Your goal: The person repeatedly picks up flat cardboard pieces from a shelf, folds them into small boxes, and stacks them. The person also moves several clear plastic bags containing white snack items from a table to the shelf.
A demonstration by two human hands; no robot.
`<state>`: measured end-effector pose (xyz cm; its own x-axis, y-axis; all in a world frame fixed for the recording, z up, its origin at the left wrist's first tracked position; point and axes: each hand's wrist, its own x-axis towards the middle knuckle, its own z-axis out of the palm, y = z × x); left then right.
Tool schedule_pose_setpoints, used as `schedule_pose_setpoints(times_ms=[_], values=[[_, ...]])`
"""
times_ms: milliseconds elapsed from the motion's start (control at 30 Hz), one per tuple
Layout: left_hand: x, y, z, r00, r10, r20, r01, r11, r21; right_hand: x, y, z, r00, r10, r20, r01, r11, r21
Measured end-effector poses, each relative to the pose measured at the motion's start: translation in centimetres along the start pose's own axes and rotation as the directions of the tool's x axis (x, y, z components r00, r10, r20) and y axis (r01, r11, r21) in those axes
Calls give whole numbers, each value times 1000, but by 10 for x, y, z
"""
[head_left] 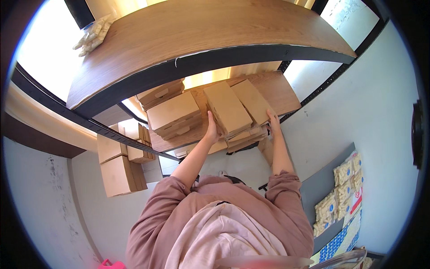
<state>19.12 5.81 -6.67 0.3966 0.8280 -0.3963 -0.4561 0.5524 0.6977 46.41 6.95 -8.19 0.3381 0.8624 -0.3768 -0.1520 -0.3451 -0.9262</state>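
Note:
My left hand (212,128) is against the left side of a stack of flat brown cardboard boxes (227,107) on the lower shelf, its thumb pointing up along the edge. My right hand (273,123) grips the right side of the neighbouring stack of cardboard boxes (253,101), with the fingers partly hidden behind its near corner. The two stacks sit side by side between my hands, slightly askew. Left of them, apart from my hands, stands another stack of cardboard boxes (174,111). More boxes (160,96) are behind it.
An upper wooden shelf (215,31) with a black front beam overhangs the boxes. Clear bags of pale pieces (95,36) lie on its left end. Larger cartons (118,175) are stacked on the left. Bagged pale pieces (342,193) lie on a grey surface at right, beside a wall.

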Motion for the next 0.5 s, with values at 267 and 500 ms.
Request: schedule_pose_setpoints(times_ms=[267,500], values=[[27,-22,-25,997,65,40,-58,987,-147,20,4,3,976,77,201,-53,991,-123],[16,-21,1,999,-36,-17,29,950,-312,80,30,-14,881,196,431,-281,949,143]])
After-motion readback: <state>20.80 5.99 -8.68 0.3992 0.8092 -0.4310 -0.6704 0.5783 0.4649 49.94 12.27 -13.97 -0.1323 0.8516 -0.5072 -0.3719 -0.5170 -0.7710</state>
